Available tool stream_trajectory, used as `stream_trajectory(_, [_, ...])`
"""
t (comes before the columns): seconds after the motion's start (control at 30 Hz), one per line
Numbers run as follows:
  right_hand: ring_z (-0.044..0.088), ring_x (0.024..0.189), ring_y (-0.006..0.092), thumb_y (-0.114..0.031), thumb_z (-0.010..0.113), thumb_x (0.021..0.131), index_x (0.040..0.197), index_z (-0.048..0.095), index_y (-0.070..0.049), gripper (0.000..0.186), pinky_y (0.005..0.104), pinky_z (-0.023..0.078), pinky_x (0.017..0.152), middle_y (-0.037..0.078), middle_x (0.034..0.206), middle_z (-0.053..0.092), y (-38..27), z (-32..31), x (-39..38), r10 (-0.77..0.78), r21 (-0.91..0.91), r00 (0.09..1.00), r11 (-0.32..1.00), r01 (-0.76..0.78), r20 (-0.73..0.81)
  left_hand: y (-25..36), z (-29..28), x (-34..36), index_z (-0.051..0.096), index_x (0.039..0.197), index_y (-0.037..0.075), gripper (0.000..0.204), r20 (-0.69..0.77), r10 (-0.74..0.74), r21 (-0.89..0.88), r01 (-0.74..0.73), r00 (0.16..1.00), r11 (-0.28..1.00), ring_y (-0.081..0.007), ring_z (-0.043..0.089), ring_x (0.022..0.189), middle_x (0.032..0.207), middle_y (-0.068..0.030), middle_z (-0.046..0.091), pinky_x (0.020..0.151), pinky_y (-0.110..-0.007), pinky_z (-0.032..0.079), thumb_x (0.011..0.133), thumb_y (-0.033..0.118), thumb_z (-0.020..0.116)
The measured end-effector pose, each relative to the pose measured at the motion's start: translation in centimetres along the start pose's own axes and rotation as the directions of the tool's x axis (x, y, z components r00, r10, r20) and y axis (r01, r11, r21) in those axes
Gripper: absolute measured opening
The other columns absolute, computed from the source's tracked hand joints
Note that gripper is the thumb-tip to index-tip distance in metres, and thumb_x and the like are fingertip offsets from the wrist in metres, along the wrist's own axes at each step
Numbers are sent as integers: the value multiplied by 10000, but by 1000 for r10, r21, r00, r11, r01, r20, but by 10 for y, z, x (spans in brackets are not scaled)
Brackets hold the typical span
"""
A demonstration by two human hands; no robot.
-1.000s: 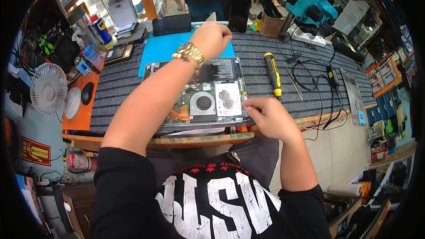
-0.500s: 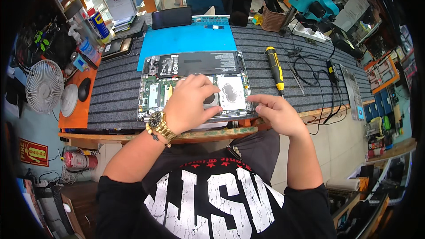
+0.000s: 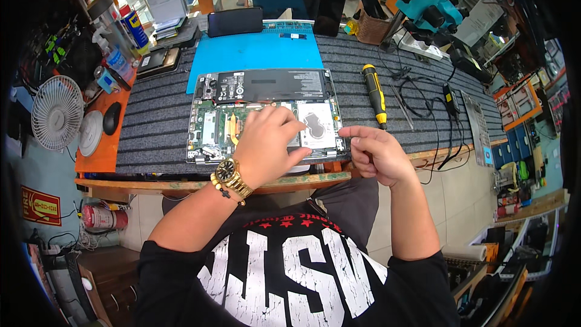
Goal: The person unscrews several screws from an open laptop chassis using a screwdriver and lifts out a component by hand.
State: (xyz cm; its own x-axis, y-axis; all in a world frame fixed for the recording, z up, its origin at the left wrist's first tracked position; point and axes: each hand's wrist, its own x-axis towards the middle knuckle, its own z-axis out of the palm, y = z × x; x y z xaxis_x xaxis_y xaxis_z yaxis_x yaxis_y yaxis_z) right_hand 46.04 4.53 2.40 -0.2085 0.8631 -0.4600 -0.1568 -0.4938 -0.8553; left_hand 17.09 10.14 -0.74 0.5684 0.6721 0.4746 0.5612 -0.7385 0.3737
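Note:
In front of me lies an opened laptop (image 3: 212,100), its bottom cover off, with a black battery (image 3: 270,86) along the far side and a green circuit board beside a copper heat pipe (image 3: 232,130). A silver hard drive (image 3: 316,125) sits in its right part. My left hand (image 3: 272,136) reaches over the laptop, index finger and thumb apart at the drive's left side; part of the board is hidden beneath it. At the laptop's right edge is my right hand (image 3: 380,152), its index finger stretched toward the drive and the other fingers curled; nothing shows in it.
A yellow-black screwdriver (image 3: 375,97) and tweezers (image 3: 402,107) lie right of the laptop, near black cables (image 3: 430,104). Behind is a blue mat (image 3: 257,54) with a small board (image 3: 293,36). A teal microscope (image 3: 423,6) stands back right; a white fan (image 3: 57,112) is left.
My left hand has shifted slightly right, showing more of the heat pipe. The fingers of my right hand have curled in more, while its index finger stays at the laptop's edge.

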Motion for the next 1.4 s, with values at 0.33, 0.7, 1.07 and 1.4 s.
stream_trajectory(0.33, [368, 521, 51, -117, 595, 1113, 1318, 578, 9, 241, 246, 283, 435, -44, 711, 459, 11, 2, 13, -44, 77, 997, 996, 49, -63, 10, 10, 3, 779, 1068, 112, 327, -23, 41, 90, -39, 999, 995, -275, 645, 1039, 1062, -33, 680, 921, -445, 464, 848, 314, 911])
stream_trajectory(0.7, [461, 548, 19, -112, 740, 1036, 1160, 689, -6, 170, 226, 328, 456, -50, 783, 602, 12, 5, 23, -158, -141, 970, 981, 133, -183, 16, 20, 1, 770, 977, 129, 154, -90, 213, 188, -194, 973, 963, -242, 669, 900, 954, -13, 675, 832, -415, 501, 895, 234, 848])
stream_trajectory(1.07, [569, 628, 38, -122, 822, 974, 1234, 716, 40, 324, 233, 422, 502, -5, 881, 718, 7, 16, 22, -298, -373, 930, 905, 204, -213, 19, 21, 3, 764, 1001, 117, 153, -129, 243, 189, -216, 962, 958, -241, 669, 863, 949, -17, 672, 825, -419, 505, 892, 192, 842])
stream_trajectory(1.4, [529, 571, 30, -76, 820, 957, 1350, 675, 62, 441, 226, 392, 476, -20, 830, 702, 7, 17, 34, -249, -216, 946, 955, 204, -208, 16, 4, 4, 781, 1178, 102, 402, -55, 94, 79, -89, 994, 993, -265, 651, 981, 1009, -37, 672, 884, -433, 467, 852, 305, 900])
